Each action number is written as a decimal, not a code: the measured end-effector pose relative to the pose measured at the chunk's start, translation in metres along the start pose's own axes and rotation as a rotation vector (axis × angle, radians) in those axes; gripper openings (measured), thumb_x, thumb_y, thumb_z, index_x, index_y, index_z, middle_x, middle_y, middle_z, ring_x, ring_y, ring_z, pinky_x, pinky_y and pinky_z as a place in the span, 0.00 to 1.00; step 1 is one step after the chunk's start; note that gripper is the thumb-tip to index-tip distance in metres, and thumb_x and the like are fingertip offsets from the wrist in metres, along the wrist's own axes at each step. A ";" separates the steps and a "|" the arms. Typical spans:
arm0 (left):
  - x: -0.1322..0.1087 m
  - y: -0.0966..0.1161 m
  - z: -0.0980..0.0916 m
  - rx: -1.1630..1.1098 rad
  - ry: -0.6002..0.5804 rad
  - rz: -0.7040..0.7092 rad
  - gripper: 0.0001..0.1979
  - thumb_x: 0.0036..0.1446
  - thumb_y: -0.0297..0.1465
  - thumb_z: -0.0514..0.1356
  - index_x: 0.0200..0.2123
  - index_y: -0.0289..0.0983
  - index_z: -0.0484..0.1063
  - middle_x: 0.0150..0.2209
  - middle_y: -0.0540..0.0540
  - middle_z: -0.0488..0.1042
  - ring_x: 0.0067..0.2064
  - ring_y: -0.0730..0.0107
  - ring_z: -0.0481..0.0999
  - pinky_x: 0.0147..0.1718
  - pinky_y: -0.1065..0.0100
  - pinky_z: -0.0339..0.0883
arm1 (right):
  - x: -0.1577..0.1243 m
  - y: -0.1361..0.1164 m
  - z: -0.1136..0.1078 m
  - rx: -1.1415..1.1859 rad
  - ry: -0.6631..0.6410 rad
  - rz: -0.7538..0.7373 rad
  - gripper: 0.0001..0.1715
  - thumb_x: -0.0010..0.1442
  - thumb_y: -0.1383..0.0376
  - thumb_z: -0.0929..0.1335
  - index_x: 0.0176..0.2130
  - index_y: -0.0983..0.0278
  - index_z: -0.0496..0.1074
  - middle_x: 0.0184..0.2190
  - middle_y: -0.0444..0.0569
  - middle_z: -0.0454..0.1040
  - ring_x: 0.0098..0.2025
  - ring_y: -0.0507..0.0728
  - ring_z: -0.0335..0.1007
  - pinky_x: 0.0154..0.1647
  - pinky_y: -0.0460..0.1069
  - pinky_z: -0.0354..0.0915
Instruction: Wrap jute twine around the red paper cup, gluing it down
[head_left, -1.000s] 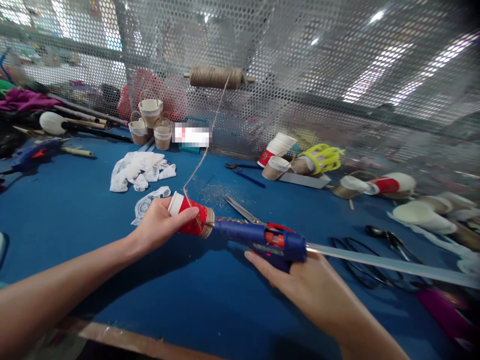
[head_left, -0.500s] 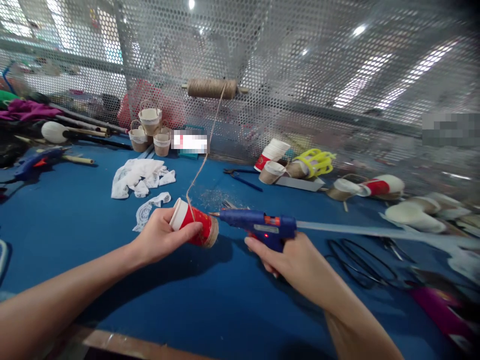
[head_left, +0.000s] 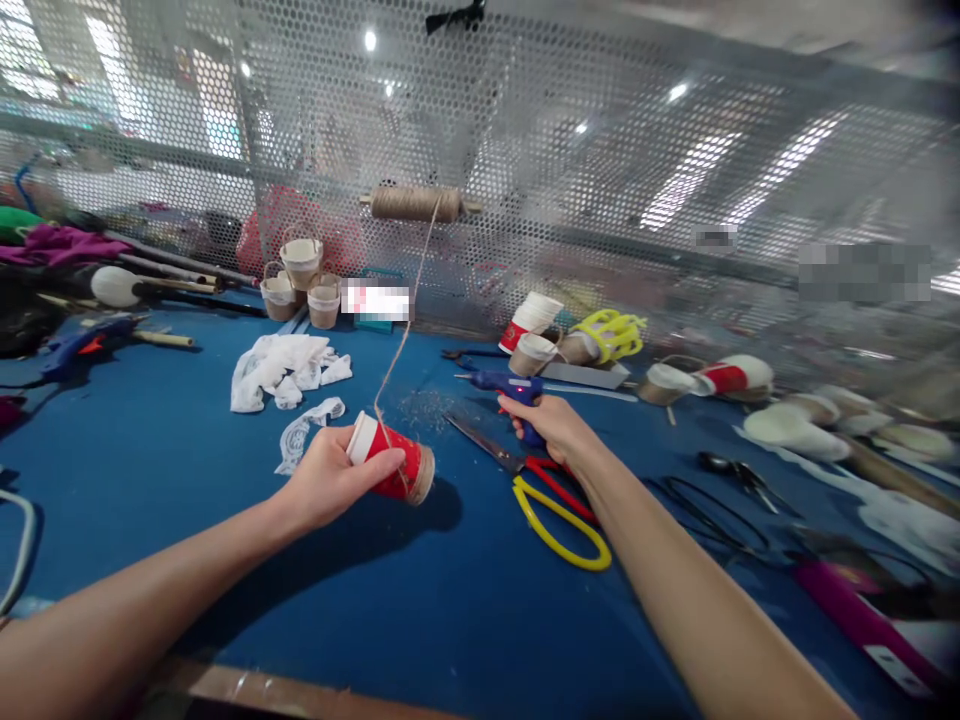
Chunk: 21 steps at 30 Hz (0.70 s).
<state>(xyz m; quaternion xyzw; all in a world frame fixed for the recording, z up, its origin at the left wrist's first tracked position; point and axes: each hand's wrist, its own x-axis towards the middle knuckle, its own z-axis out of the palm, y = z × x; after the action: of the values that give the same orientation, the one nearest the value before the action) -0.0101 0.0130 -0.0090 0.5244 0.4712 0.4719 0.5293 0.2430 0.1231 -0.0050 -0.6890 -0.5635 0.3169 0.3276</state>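
Observation:
My left hand (head_left: 335, 475) is closed around a red paper cup (head_left: 386, 455) with a white rim, tilted on its side. Twine is wound round the cup's base end, and my thumb presses a strand against its wall. That twine (head_left: 405, 335) runs up to a spool (head_left: 415, 204) on the mesh panel. Farther off, my right hand (head_left: 546, 425) grips the handle of a blue glue gun (head_left: 499, 384), its red light on, nozzle pointing left. Scissors (head_left: 517, 465) with one red and one yellow handle lie between the cup and my right forearm.
White lace pieces (head_left: 281, 370) lie behind my left hand. Small twine-wrapped buckets (head_left: 301, 265) stand at the back left. Pliers (head_left: 469, 355), stacked paper cups (head_left: 529, 320) and yellow netting (head_left: 611, 335) sit farther back. A black cable (head_left: 709, 520) lies at right.
My right hand has carried the glue gun away from the cup, farther back over the table. The scissors now show in full. My left hand still holds the cup.

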 end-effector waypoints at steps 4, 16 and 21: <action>0.000 -0.002 0.001 -0.017 -0.025 -0.028 0.10 0.43 0.35 0.62 0.24 0.33 0.72 0.20 0.51 0.71 0.21 0.78 0.65 0.20 0.76 0.60 | 0.016 0.004 0.005 -0.234 0.055 -0.001 0.17 0.55 0.59 0.65 0.20 0.66 0.64 0.18 0.46 0.67 0.22 0.51 0.65 0.26 0.47 0.62; -0.002 -0.001 0.004 0.005 -0.057 -0.014 0.11 0.44 0.36 0.61 0.23 0.33 0.71 0.21 0.50 0.70 0.23 0.75 0.66 0.23 0.74 0.61 | -0.030 -0.039 0.021 -0.538 -0.023 -0.289 0.16 0.57 0.59 0.62 0.33 0.66 0.74 0.37 0.56 0.75 0.41 0.61 0.69 0.41 0.52 0.60; -0.003 -0.003 0.004 0.104 -0.094 0.055 0.10 0.46 0.34 0.59 0.20 0.34 0.67 0.18 0.53 0.64 0.20 0.78 0.60 0.21 0.75 0.57 | -0.076 -0.074 0.042 -0.241 -0.608 -0.642 0.22 0.59 0.54 0.59 0.39 0.65 0.72 0.41 0.51 0.74 0.42 0.55 0.69 0.43 0.49 0.62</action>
<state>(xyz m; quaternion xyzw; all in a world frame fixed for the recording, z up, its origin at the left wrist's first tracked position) -0.0063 0.0097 -0.0120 0.5854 0.4554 0.4361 0.5097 0.1545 0.0636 0.0350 -0.3885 -0.8518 0.3193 0.1467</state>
